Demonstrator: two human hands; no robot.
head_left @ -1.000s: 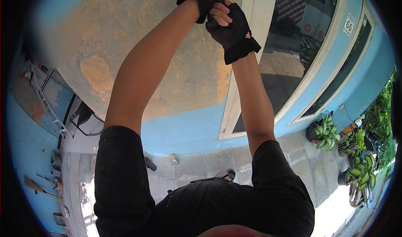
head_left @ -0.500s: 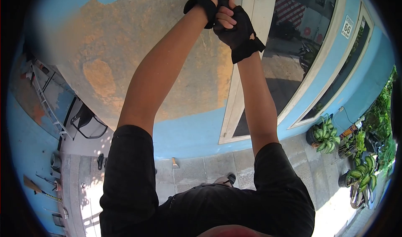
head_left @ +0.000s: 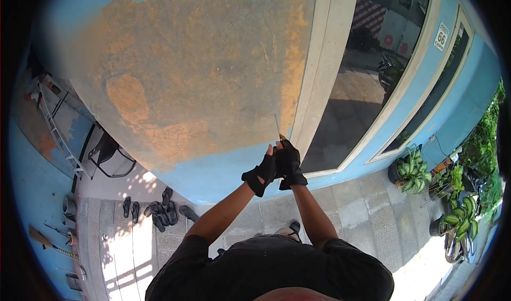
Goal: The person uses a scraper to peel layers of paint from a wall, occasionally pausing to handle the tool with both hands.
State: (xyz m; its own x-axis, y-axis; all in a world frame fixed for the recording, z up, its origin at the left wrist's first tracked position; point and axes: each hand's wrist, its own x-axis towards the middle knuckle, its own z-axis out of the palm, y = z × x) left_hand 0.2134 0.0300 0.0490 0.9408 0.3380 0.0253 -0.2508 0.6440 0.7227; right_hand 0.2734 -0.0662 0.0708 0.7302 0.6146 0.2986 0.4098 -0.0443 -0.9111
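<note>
My right hand (head_left: pixel 289 160), in a black fingerless glove, is closed around the handle of a scraper (head_left: pixel 277 124). Its thin blade, seen almost edge-on, points up along the wall. My left hand (head_left: pixel 262 169), gloved the same way, presses against the right one, fingers closed at the scraper's handle; most of the handle is hidden. Both hands are low in front of the wall (head_left: pixel 213 72), near the lower edge of a bare grey and orange patch. Blue paint (head_left: pixel 197 173) surrounds this patch. Whether the blade touches the wall, I cannot tell.
Right of the patch stands a cream window frame (head_left: pixel 327 56) with dark glass (head_left: pixel 351 104). Potted plants (head_left: pixel 412 170) line the right side. Several sandals (head_left: pixel 165 208) lie on the paved floor at left, near a chair (head_left: pixel 109 149) and a ladder (head_left: pixel 56 117).
Both hands have come down together from the top of the view to the lower edge of the bare patch. The scraper's blade now shows. The sandals have come into sight.
</note>
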